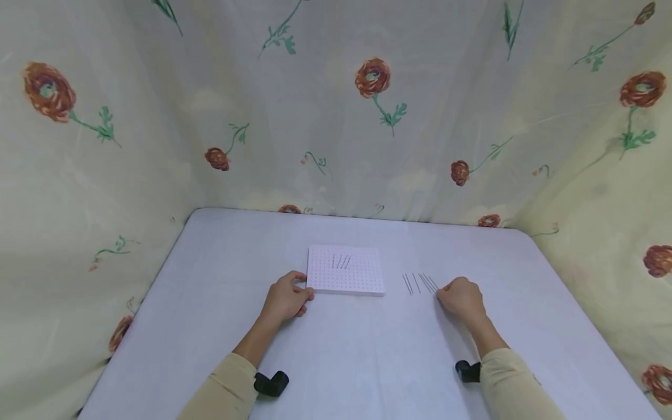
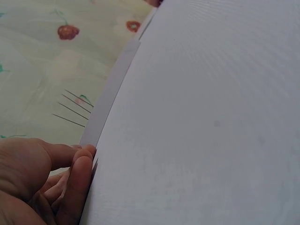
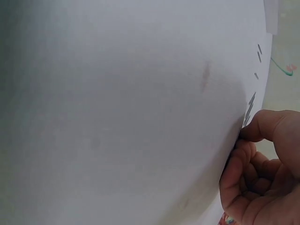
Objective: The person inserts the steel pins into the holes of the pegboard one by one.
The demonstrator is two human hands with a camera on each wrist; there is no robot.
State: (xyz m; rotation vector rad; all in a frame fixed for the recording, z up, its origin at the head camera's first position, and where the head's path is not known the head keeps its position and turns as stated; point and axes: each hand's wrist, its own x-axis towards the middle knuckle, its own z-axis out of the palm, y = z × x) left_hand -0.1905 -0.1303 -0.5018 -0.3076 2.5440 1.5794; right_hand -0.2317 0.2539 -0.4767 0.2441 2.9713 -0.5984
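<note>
My left hand [image 1: 286,298] holds the near left corner of a white board [image 1: 346,282] dotted with small holes. Several thin metal pins [image 1: 340,262] stand up from the board; the left wrist view shows these upright pins [image 2: 72,110] above its side. To the board's right, several more dark thin pins [image 1: 412,284] lie side by side on the table. Over the rightmost of them is my right hand [image 1: 462,300], its thumb and forefinger pinching at the end of a pin. In the right wrist view the fingertips hide that pin's end.
A white cloth covers the table [image 1: 346,350]. Flowered curtain [image 1: 325,116] hangs behind and along both sides. A black wrist device [image 1: 271,384] sits by the left sleeve, and another black device [image 1: 467,371] by the right sleeve.
</note>
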